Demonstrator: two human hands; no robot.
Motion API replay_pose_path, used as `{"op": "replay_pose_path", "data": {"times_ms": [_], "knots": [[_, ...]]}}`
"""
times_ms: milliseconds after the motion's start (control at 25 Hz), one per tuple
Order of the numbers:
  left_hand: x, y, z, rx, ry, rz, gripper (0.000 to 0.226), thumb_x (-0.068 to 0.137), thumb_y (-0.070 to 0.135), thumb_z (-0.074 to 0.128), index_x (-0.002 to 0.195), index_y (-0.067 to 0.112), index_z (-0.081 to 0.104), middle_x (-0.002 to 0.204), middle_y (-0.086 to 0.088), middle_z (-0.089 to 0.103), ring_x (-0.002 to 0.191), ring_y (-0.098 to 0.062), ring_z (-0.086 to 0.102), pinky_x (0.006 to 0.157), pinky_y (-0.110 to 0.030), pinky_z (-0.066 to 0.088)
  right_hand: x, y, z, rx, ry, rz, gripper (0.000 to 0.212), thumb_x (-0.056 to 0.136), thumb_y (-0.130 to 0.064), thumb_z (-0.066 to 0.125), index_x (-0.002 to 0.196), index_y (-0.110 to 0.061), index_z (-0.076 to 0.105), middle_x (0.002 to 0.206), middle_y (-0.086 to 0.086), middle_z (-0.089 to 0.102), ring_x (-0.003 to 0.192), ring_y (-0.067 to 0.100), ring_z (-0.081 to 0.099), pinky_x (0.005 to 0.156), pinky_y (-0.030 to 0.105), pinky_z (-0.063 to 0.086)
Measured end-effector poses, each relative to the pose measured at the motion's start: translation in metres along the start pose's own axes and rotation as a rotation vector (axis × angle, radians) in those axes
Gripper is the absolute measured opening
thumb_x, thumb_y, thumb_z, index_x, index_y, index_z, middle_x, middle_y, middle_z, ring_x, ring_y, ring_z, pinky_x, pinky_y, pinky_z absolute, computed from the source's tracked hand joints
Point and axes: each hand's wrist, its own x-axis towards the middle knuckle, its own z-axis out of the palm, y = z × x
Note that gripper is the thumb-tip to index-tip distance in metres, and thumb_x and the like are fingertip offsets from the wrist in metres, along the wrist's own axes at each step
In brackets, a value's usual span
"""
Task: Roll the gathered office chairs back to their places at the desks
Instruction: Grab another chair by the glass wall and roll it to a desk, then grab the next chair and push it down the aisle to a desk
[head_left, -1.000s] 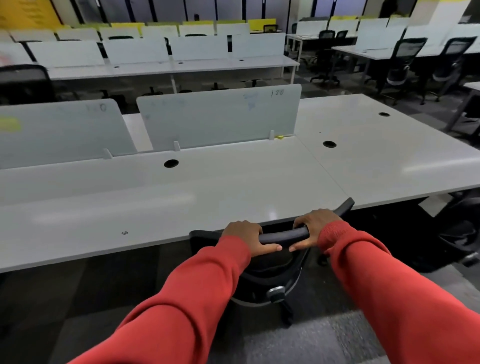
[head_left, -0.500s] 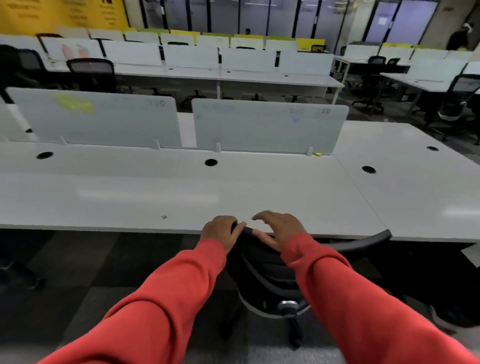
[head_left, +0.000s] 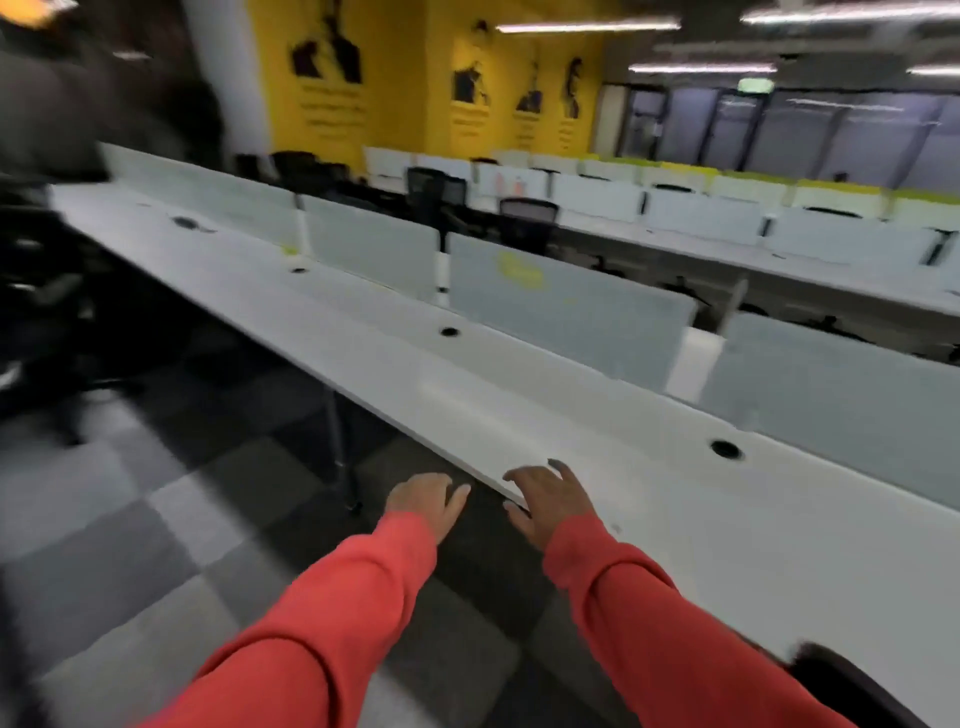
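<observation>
Both hands have come off the chair: my left hand (head_left: 428, 501) and right hand (head_left: 548, 501) hover spread and empty at frame centre, chair (head_left: 852, 686) parked lower right under the desk (head_left: 519, 415), so I judge it placed.

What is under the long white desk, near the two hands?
Under the long white desk a thin metal leg stands on checkered carpet. Further beneath is dark shadow; nothing there can be made out.

No legible text is showing. Lines of dark lettering are sitting under the silhouette figures on the yellow wall (head_left: 395, 104), blurred beyond reading. A yellow marking on one desk divider panel (head_left: 566, 312) is smearing into an unreadable blotch.
</observation>
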Motion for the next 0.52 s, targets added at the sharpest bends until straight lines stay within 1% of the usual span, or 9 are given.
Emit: {"op": "replay_pose_path", "data": {"times_ms": [80, 120, 240, 360, 440, 520], "knots": [[0.007, -0.071, -0.029, 0.013, 0.055, -0.114, 0.046, 0.098, 0.053, 0.036, 0.115, 0.021, 0.063, 0.114, 0.001, 0.066, 0.108, -0.02, 0.06, 0.09, -0.035, 0.046, 0.059, -0.055, 0.009, 0.011, -0.02, -0.092, 0.048, 0.096, -0.045, 0.039, 0.137, -0.023, 0.048, 0.138, -0.002, 0.054, 0.131, 0.016, 0.046, 0.118, 0.036, 0.011], [0.005, -0.118, -0.048, 0.036, 0.098, -0.182, 0.046, 0.098, 0.053, 0.036, 0.116, 0.022, 0.063, 0.115, 0.002, 0.066, 0.109, -0.02, 0.059, 0.09, -0.034, 0.045, 0.098, -0.096, 0.018, 0.016, -0.011, -0.172, 0.047, 0.096, -0.044, 0.042, 0.138, -0.023, 0.047, 0.14, -0.003, 0.053, 0.132, 0.016, 0.045, 0.118, 0.036, 0.013], [-0.001, -0.187, -0.078, 0.071, 0.145, -0.302, 0.045, 0.097, 0.053, 0.039, 0.12, 0.022, 0.062, 0.12, 0.0, 0.064, 0.113, -0.022, 0.057, 0.093, -0.034, 0.044, 0.153, -0.168, 0.032, -0.019, -0.025, -0.299, 0.047, 0.096, -0.043, 0.045, 0.138, -0.024, 0.044, 0.141, -0.003, 0.052, 0.132, 0.018, 0.045, 0.116, 0.038, 0.019], [-0.014, -0.256, -0.094, 0.065, 0.134, -0.452, 0.048, 0.096, 0.054, 0.04, 0.126, 0.02, 0.058, 0.126, -0.001, 0.062, 0.118, -0.021, 0.054, 0.097, -0.035, 0.042, 0.2, -0.244, 0.055, -0.028, -0.052, -0.448, 0.048, 0.095, -0.042, 0.047, 0.139, -0.023, 0.044, 0.138, -0.003, 0.054, 0.129, 0.018, 0.047, 0.114, 0.039, 0.022], [-0.017, -0.295, -0.098, 0.067, 0.12, -0.521, 0.05, 0.097, 0.054, 0.04, 0.129, 0.018, 0.055, 0.13, -0.002, 0.059, 0.122, -0.021, 0.051, 0.1, -0.036, 0.039, 0.227, -0.282, 0.069, -0.024, -0.069, -0.53, 0.048, 0.094, -0.039, 0.049, 0.138, -0.021, 0.044, 0.136, -0.001, 0.055, 0.127, 0.019, 0.049, 0.112, 0.039, 0.024], [-0.015, -0.319, -0.103, 0.073, 0.118, -0.57, 0.051, 0.097, 0.053, 0.04, 0.13, 0.017, 0.054, 0.13, -0.003, 0.058, 0.122, -0.022, 0.05, 0.1, -0.035, 0.037, 0.254, -0.308, 0.083, -0.038, -0.086, -0.585, 0.047, 0.093, -0.037, 0.049, 0.136, -0.019, 0.045, 0.134, 0.0, 0.057, 0.125, 0.02, 0.051, 0.109, 0.038, 0.027]]}}
